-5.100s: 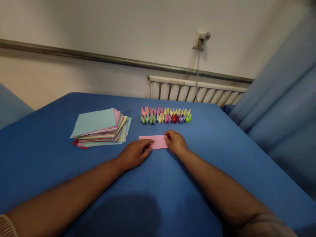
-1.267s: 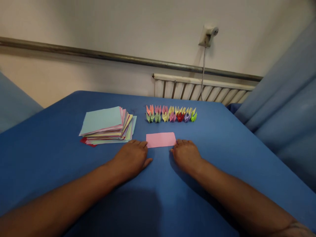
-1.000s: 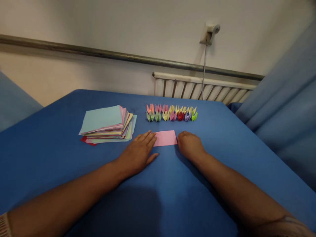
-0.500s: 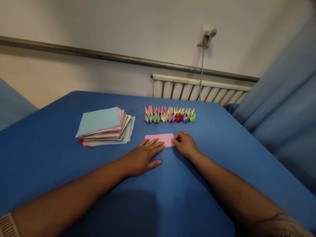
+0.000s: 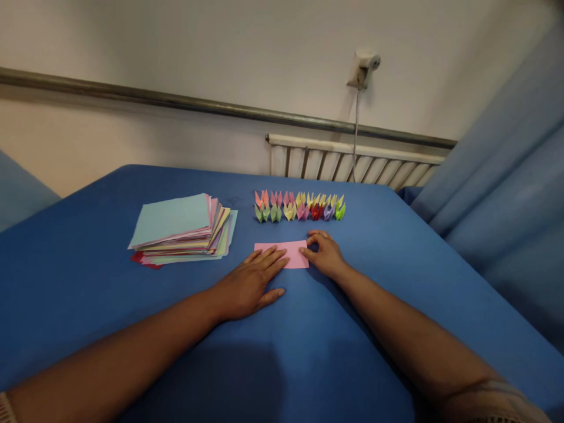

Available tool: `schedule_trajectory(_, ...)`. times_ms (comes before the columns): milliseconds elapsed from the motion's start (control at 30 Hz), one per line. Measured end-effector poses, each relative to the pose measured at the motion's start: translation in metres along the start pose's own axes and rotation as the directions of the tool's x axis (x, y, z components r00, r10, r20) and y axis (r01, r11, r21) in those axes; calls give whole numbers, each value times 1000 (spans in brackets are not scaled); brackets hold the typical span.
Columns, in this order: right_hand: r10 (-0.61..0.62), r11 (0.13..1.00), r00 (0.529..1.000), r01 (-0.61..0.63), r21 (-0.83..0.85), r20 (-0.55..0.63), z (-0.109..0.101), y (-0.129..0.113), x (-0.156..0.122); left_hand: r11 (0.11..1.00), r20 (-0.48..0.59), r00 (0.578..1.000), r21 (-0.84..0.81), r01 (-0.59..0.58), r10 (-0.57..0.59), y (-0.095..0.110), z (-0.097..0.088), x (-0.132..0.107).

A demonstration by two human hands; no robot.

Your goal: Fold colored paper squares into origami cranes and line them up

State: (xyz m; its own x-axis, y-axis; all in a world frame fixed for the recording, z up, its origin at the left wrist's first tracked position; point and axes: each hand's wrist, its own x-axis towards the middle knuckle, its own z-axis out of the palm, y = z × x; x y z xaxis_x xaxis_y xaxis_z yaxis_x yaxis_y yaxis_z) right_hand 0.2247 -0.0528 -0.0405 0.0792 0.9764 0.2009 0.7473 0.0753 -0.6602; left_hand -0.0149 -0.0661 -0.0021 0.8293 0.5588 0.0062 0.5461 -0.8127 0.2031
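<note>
A pink sheet of paper [image 5: 297, 256], in the shape of a long rectangle, lies flat on the blue table top. My left hand [image 5: 249, 285] rests flat across its left part, fingers stretched out and thumb apart on the table. At the right end of the sheet, my right hand [image 5: 325, 254] holds the edge, the thumb on top of the paper and the other fingers curled by the upper right corner. Behind the sheet stand two rows of small folded paper cranes [image 5: 302, 211] in several colours.
To the left sits a thick stack of coloured paper sheets [image 5: 171, 222], pale blue on top. Beyond the blue table [image 5: 211, 364] are a wall with a metal rail [image 5: 198, 104], a radiator [image 5: 317, 141] and a socket with a plug [image 5: 363, 69]. A blue curtain [image 5: 506, 158] hangs at the right.
My right thumb has moved left onto the paper's face, and the fingers have opened slightly from their pinch at the corner. My left hand stays flat on the sheet. The view has shifted slightly.
</note>
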Motion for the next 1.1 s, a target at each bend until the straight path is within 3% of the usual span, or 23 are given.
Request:
schedule_trajectory(267, 46, 994, 998, -43, -96, 33, -4, -10, -6, 1000, 33, 999, 21, -6, 5, 1, -1, 1)
schedule_trajectory(567, 14, 982, 999, -7, -188, 36, -7, -16, -10, 1000, 37, 999, 31, -1, 0, 0, 0, 1)
schedule_trajectory(633, -36, 973, 999, 33, -228, -13, -8, -23, -16, 999, 45, 999, 32, 0, -1, 0, -1, 1)
schedule_trajectory(700, -171, 959, 985, 160, -234, -25, -8, -31, -24, 999, 65, 998, 37, -2, 0, 0, -2, 0)
schedule_trajectory(767, -302, 935, 948, 316, -161, 102, -7, -39, -32, 999, 91, 996, 39, -7, 3, 1, -5, 0)
schedule_trajectory(833, -318, 932, 927, 344, -115, 197, -7, -45, -37, 999, 115, 993, 39, -14, 9, 0, -7, -1)
schedule_trajectory(900, -301, 934, 941, 324, -148, 157, -10, -48, -40, 999, 127, 992, 39, -21, 16, 0, -8, -2)
schedule_trajectory(967, -321, 924, 947, 318, -212, 24, -14, -50, -42, 999, 128, 992, 42, -28, 23, -1, -8, -3)
schedule_trajectory(1033, -402, 895, 915, 388, -222, -21, -16, -51, -43, 999, 123, 992, 43, -29, 24, -1, -7, -2)
schedule_trajectory(1100, -506, 846, 857, 515, -138, 100, -13, -51, -45, 999, 118, 993, 40, -25, 20, -1, -6, -2)
